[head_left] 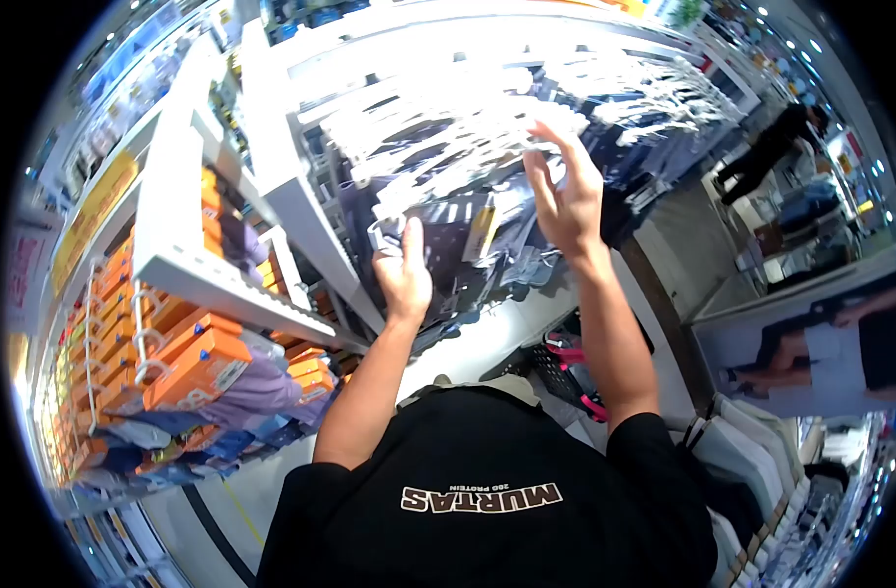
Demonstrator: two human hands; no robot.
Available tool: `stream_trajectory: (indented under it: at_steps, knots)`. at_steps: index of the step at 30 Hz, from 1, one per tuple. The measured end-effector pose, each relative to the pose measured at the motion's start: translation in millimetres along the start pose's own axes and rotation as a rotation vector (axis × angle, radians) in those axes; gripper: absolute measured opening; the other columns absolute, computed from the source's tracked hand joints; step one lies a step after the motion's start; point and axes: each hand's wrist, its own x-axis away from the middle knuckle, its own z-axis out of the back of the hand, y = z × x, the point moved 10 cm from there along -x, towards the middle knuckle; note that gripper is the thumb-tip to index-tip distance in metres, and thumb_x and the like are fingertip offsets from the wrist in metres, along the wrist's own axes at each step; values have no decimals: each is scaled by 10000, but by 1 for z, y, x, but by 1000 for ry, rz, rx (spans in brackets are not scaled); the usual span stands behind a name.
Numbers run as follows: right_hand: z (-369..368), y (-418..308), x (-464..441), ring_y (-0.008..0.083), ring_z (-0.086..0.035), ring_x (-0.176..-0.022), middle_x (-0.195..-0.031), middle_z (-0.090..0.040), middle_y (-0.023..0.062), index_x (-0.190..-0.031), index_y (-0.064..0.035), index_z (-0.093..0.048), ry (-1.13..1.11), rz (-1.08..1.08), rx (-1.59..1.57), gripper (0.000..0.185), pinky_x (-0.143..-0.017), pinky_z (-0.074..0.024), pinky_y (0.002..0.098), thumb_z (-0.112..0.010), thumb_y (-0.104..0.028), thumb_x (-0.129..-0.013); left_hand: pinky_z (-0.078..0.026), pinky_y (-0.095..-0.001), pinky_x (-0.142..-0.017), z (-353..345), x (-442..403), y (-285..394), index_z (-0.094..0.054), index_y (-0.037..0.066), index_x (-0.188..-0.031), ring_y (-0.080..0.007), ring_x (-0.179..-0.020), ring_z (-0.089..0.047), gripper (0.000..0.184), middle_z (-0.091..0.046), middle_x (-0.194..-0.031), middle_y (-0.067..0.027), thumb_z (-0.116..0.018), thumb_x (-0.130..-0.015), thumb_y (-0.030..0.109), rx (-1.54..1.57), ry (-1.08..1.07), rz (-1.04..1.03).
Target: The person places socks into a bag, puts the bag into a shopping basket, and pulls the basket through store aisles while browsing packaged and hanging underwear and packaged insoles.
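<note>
Dark trousers (438,250) hang in front of me from white hangers (448,147) on a bright rack, with a yellow-and-white tag (483,231) on the front pair. My left hand (404,279) is at the left end of the front hanger, its thumb up beside a white hanger clip (386,231) and its fingers closed around that end. My right hand (568,201) is raised to the right of the trousers, thumb and fingers apart, holding nothing. Glare washes out the hangers near its fingertips.
Orange-carded packs (198,367) hang on hooks at the left beside a white rack frame (203,274). A black basket (556,377) with pink parts stands on the floor. Hanging clothes (747,461) are at lower right. Farther right is a person in dark clothes (776,152).
</note>
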Motion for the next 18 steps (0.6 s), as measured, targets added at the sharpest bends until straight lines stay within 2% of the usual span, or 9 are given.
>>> stream_trajectory:
  at_steps: [1,3,6,9,10,11,14,17,18]
  knots:
    - [10,12,17,243,-668,-998,-1066,-683,144,-1177,6,-622,54,-77,-23,289,-897,-495,316,-658,-28,-892,-407,-219,-586,2,3,-22,-631,-14,-1070,-43,-667,-507,169,-648,-894,2,-602,-996,134,62,-58,117]
    - [24,23,57,257,-663,-988,-1058,-682,151,-1143,11,-631,15,-149,-9,271,-901,-494,327,-670,-40,-880,-401,-215,-545,9,8,-34,-636,3,-1021,-40,-615,-505,135,-681,-860,-23,-614,-988,132,-16,-45,53]
    - [36,72,158,319,-613,-1054,-1129,-638,169,-1149,-15,-624,-231,-372,230,315,-929,-483,387,-700,-109,-858,-352,-204,-481,20,31,-53,-629,13,-937,-28,-514,-455,127,-689,-765,-48,-636,-971,136,-85,-83,315]
    - [75,122,308,372,-556,-1122,-1224,-582,169,-1184,-49,-613,-522,-704,544,407,-970,-453,452,-726,-233,-839,-491,-287,-652,45,44,-72,-660,-69,-985,-153,-727,-633,202,-714,-918,-112,-655,-955,131,-309,-81,147]
    - [92,127,350,369,-562,-1102,-1217,-583,159,-1190,-64,-616,-556,-823,561,425,-959,-451,441,-733,-263,-832,-499,-331,-773,47,49,-71,-655,-95,-1023,-199,-848,-645,268,-707,-978,-130,-694,-931,155,-378,-69,220]
    - [104,127,382,365,-568,-1083,-1211,-585,148,-1195,-79,-620,-588,-943,576,444,-947,-449,430,-741,-292,-826,-498,-336,-786,50,54,-75,-656,-95,-1027,-202,-855,-642,281,-707,-985,-130,-702,-926,163,-400,-62,240]
    - [124,87,381,314,-594,-991,-1097,-614,107,-1144,-108,-641,-573,-749,866,377,-883,-450,404,-737,-295,-831,-491,-349,-841,57,70,-102,-651,-94,-1070,-210,-903,-635,330,-699,-1025,-134,-722,-911,187,-423,-70,273]
    - [140,106,396,267,-613,-926,-973,-637,65,-1066,-138,-668,-373,-754,957,283,-782,-455,389,-741,-283,-834,-495,-342,-841,79,93,-173,-600,-75,-1182,-225,-928,-643,429,-683,-1077,-140,-721,-911,235,-533,-150,362]
    - [141,102,385,245,-620,-832,-884,-636,31,-980,-149,-678,-321,-692,995,193,-740,-470,386,-732,-269,-839,-490,-319,-821,93,111,-207,-562,-34,-1238,-204,-938,-630,476,-653,-1115,-112,-736,-896,247,-546,-163,517]
